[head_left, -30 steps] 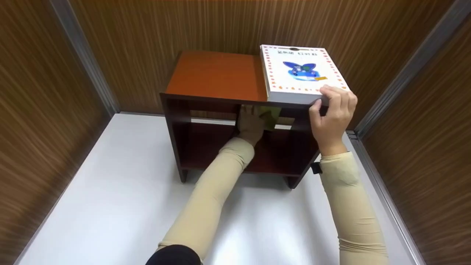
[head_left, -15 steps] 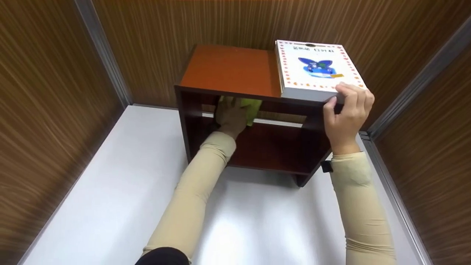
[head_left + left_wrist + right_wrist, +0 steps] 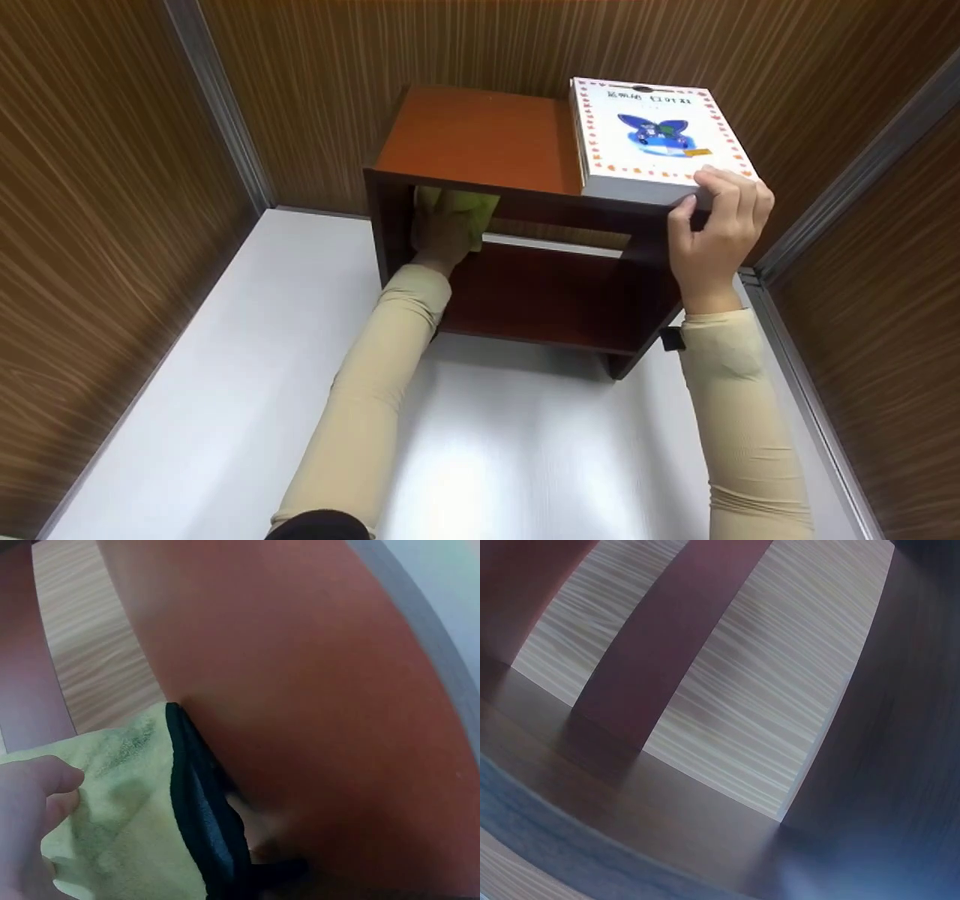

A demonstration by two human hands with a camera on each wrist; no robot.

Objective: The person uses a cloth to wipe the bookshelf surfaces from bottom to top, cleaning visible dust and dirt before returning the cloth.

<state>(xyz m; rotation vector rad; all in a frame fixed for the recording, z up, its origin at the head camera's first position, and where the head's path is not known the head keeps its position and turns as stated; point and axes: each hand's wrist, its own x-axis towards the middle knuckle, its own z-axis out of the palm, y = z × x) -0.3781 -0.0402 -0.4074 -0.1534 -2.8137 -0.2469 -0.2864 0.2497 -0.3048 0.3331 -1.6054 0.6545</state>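
Observation:
In the head view, my left hand is inside the upper opening of a small dark-red shelf unit, close to its left side wall. It holds a yellow-green cloth with dark edging, spread behind the fingers. The left wrist view shows the fingers bent over the cloth, beside a reddish board. My right hand grips the near right corner of a thick white book on top of the shelf, thumb at the front edge. Neither hand appears in the right wrist view.
Wood-grain panels stand behind and on both sides of the shelf. A white surface lies beneath it. The book overlaps the top board's right part. A gap in the shelf's back shows the panel behind.
My left hand has moved left with the cloth, from the middle of the opening to its left side. The right hand keeps its hold, and the whole view has shifted a little.

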